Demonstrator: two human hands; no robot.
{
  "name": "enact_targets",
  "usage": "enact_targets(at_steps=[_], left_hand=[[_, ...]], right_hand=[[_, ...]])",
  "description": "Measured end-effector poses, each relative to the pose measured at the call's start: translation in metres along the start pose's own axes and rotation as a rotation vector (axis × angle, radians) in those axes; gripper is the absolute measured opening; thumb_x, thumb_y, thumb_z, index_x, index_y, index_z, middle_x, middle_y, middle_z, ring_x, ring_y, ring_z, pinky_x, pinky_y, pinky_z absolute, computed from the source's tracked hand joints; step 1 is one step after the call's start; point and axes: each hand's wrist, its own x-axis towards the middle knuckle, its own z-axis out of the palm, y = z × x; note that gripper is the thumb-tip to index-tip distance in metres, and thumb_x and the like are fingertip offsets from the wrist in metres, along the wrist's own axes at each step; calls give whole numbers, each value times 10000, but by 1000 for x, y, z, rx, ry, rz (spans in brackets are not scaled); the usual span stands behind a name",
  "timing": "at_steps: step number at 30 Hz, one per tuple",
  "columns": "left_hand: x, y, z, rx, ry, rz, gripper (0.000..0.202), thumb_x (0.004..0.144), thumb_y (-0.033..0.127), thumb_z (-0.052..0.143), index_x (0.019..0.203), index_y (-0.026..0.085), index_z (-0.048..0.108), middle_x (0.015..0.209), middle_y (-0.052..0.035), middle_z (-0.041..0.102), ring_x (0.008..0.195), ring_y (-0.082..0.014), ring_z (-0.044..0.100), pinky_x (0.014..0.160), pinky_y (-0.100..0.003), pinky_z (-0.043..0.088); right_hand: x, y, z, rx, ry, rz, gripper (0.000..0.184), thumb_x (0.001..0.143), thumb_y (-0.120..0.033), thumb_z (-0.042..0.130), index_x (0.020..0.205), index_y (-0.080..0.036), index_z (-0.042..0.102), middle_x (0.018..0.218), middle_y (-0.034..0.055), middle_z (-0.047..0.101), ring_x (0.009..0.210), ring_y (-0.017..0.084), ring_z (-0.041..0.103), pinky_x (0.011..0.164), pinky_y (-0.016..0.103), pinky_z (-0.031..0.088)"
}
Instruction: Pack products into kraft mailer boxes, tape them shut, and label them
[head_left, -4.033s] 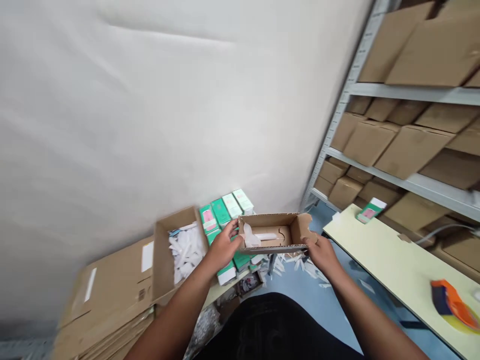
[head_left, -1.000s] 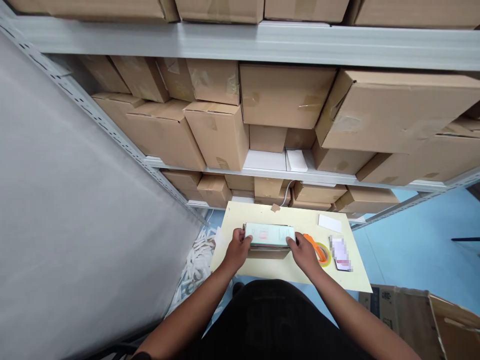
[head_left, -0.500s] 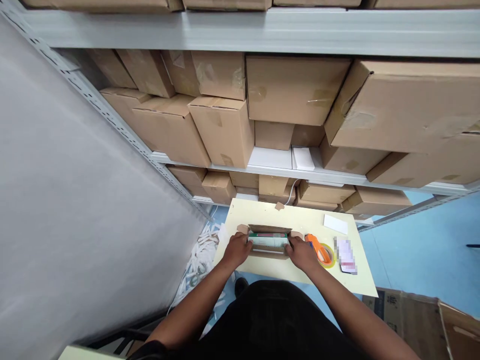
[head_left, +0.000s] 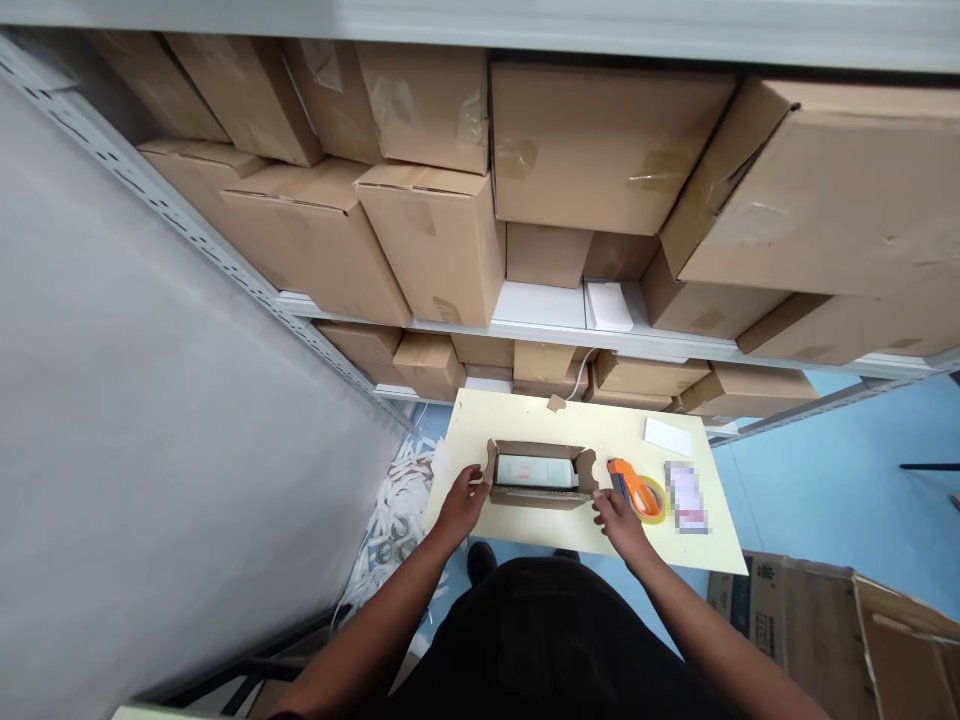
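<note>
A small open cardboard box (head_left: 541,499) stands on the pale yellow table (head_left: 442,500), its end flaps raised. Inside it lies a pale green carton (head_left: 534,471). My left hand (head_left: 463,500) pinches the box's left end flap between thumb and fingers. At the front right corner, my right hand (head_left: 616,516) has its fingertips closed on the right end flap. Close to the right hand lie an orange tape dispenser (head_left: 628,482) and a roll of yellow tape (head_left: 656,510).
A white slip (head_left: 667,437) and a blurred-out phone-like item (head_left: 686,497) lie on the table's right side. Shelves packed with cardboard boxes (head_left: 600,150) rise behind. White strips (head_left: 394,500) litter the floor at left; a large open carton (head_left: 817,620) stands at lower right.
The pale green carton has dropped from the fingers into the box and lies flat. Both hands have moved outward to the box's end flaps, which now stand up. The view has shifted slightly.
</note>
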Motion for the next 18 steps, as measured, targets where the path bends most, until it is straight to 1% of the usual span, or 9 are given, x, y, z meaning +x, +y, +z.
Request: enact_targets(at_steps=[2,4,8,10,12,14,16,18], left_hand=[[0,5,5,-26,-55,-22,545,876,555,592,1303,218,555,1330,-140,634,1083,-253,680,834,-360,571],[0,11,8,-53,-96,-90,550,863,522,610,1328,233,548,1316,-126,652,1094,-261,676,811,-359,578],[7,18,13,-157,-163,-256,590,795,348,641,1368,262,532,1348,-104,644,1161,-264,643,825,-359,576],[14,17,14,-194,-177,-317,609,774,317,646,1371,272,535,1353,-98,643,1203,-269,622,831,-357,571],[22,12,15,-212,-164,-372,598,777,339,665,1357,255,550,1311,-104,666,1226,-280,610,845,-360,564],[27,5,17,-238,-127,-412,599,773,369,699,1339,227,566,1270,-112,688,1228,-287,613,867,-361,555],[29,-3,20,-285,-86,-419,615,766,389,728,1333,210,572,1258,-112,697,1205,-275,633,879,-347,549],[23,-9,25,-338,-43,-393,632,769,407,738,1342,200,569,1261,-111,700,1162,-253,659,868,-322,550]], right_hand=[[1,-4,7,76,-62,33,483,892,-675,468,1029,-236,615,1050,62,708,882,231,691,734,336,532],[4,-11,11,98,-77,44,467,879,-645,498,1059,-235,630,1084,72,711,934,242,688,758,348,540],[17,-24,11,171,-152,137,388,819,-482,591,1121,-247,651,1142,82,719,1075,262,661,789,360,566],[27,-24,12,229,-145,188,378,775,-409,629,1114,-246,662,1148,81,722,1111,265,651,780,345,580],[35,-17,17,287,-90,210,366,740,-390,674,1070,-230,675,1120,83,732,1097,266,661,769,333,594],[39,-5,23,375,-38,209,377,721,-415,721,1038,-215,679,1126,84,735,1092,267,672,773,327,612],[40,10,29,483,-15,192,437,712,-458,763,1067,-219,673,1197,74,721,1141,269,664,803,327,627],[38,25,33,562,-25,162,497,717,-496,785,1122,-235,663,1271,56,699,1212,268,638,847,328,633]])
